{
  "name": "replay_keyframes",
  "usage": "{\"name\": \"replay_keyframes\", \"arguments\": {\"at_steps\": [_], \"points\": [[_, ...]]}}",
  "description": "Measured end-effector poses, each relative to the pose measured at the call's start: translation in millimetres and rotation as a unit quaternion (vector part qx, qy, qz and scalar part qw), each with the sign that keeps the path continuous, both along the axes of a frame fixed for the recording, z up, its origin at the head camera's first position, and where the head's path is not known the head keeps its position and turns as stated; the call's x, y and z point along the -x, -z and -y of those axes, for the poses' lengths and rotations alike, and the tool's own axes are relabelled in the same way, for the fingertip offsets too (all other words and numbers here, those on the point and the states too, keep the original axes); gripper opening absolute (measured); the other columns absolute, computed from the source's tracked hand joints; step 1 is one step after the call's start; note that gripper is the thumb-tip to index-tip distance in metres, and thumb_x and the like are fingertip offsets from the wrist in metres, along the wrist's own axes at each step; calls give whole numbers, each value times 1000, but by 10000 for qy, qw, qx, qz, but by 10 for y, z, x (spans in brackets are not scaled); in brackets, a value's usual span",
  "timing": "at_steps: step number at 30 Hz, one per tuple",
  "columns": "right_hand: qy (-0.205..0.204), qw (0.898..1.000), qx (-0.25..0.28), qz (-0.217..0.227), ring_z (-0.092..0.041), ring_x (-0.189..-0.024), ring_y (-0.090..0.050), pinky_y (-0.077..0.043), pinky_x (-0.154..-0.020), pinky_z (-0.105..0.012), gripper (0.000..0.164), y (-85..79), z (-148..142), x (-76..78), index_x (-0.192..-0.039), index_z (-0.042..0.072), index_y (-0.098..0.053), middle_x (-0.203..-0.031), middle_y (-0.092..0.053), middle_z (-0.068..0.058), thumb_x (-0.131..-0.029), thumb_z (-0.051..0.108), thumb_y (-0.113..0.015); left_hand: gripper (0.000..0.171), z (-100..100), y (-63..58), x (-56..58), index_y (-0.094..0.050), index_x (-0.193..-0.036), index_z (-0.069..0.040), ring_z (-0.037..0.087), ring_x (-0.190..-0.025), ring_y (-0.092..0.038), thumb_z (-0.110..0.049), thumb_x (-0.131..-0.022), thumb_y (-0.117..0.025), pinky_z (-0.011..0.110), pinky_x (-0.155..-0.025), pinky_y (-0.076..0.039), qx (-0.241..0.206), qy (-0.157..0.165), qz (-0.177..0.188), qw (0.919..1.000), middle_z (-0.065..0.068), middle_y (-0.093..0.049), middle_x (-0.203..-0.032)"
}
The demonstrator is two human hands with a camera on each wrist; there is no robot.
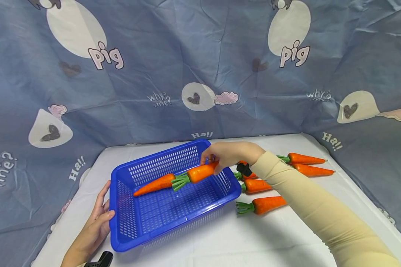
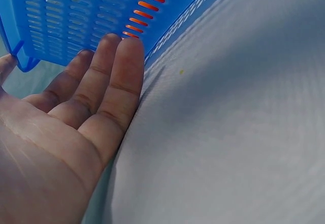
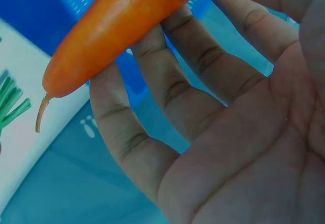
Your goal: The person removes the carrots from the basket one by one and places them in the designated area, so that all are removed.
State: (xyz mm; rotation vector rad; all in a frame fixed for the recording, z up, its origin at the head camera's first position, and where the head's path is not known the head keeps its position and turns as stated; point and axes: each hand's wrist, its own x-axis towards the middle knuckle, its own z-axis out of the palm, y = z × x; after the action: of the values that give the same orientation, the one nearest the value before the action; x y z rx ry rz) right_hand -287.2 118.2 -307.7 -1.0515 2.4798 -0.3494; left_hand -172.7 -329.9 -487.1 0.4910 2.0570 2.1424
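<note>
A blue plastic basket (image 1: pixel 187 218) with perforated walls stands on the white table, one orange carrot (image 1: pixel 155 184) lying inside. Over the basket my right hand (image 1: pixel 232 154) holds a second carrot (image 1: pixel 202 172) between thumb and fingers, its green stem end pointing left. In the right wrist view the fingers (image 3: pixel 167 82) lie along that carrot (image 3: pixel 111 36), whose thin tip shows at the left. My left hand (image 1: pixel 95 224) is at the basket's left end. Its fingers (image 2: pixel 127 71) are fairly straight against the outer wall (image 2: pixel 76 16), the thumb by the rim.
Several more carrots lie on the table right of the basket, among them a near one (image 1: pixel 269 205) and a far one (image 1: pixel 305 158). My right forearm partly covers some of them. A patterned blue-grey cloth (image 1: pixel 173 66) hangs behind the white tabletop (image 1: pixel 254 241).
</note>
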Motion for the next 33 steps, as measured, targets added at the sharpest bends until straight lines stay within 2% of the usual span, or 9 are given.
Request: {"name": "replay_keyframes", "arguments": {"at_steps": [11,19,26,33], "points": [[62,9999,103,68,-20,-97,-64,-59,-91,-29,35,5,-168,25,-126,12,-72,-107,-71,-8,-93,6,-82,81,6,5,-7,2,-172,-42,0,-132,-61,-8,-109,-37,26,-98,-59,104,-153,159,9997,-18,-42,-157],[320,9993,147,111,-23,-104,-68,-61,-98,-36,35,36,-295,57,-126,14,-73,-112,-73,-8,-93,7,-83,81,-1,-5,-2,5,-172,-38,3,-134,-61,-7,-109,-35,28,-100,-59,-21,10,42,10000,-16,-42,-159],[395,9991,102,103,-22,-104,-66,-60,-97,-36,31,10,-402,52,-123,17,-74,-112,-72,-6,-94,6,-81,82,3,-6,-3,7,-172,-37,2,-135,-60,-8,-109,-36,28,-100,-59,-35,29,52,10000,-16,-40,-160],[493,9987,105,85,-22,-105,-67,-61,-96,-35,34,19,-507,54,-126,15,-73,-111,-73,-6,-94,5,-81,81,5,-8,-1,8,-172,-36,3,-135,-60,-8,-109,-35,29,-100,-59,-11,34,68,10000,-15,-40,-160]]}}
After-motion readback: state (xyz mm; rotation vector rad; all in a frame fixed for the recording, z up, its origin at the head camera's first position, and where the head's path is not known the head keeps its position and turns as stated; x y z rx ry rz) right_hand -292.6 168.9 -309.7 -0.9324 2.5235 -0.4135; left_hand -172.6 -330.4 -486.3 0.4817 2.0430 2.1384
